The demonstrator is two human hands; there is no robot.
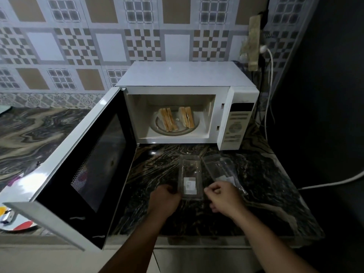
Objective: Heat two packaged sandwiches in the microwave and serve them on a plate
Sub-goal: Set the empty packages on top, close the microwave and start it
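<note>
Sandwiches: both unwrapped and standing on the turntable (189, 129) inside the microwave (197, 107), left sandwich (167, 119) and right sandwich (186, 117) side by side with a small gap between. Door (82, 164) is swung wide open to the left. Step in hand looks like load-done, pre-heat: food is in, door not yet shut, no sign the panel (236, 125) is set.

Two clear empty packs on the counter (266, 184): one pack (190, 177) right in front of the person, second pack (222, 171) just to its right, tilted.

Left hand (164, 199) is curled, fingers against the near pack's left edge, seems to pinch it. Right hand (223, 196) is loosely curled at that pack's right side; can't tell if it grips anything.

A plate (17, 226) is partly visible at the far left edge, half hidden under the door.

Next move, by my read: let go of the pack, push the door closed until it latches, then set time at the panel. Door swing passes over the plate, so watch clearance there.
</note>
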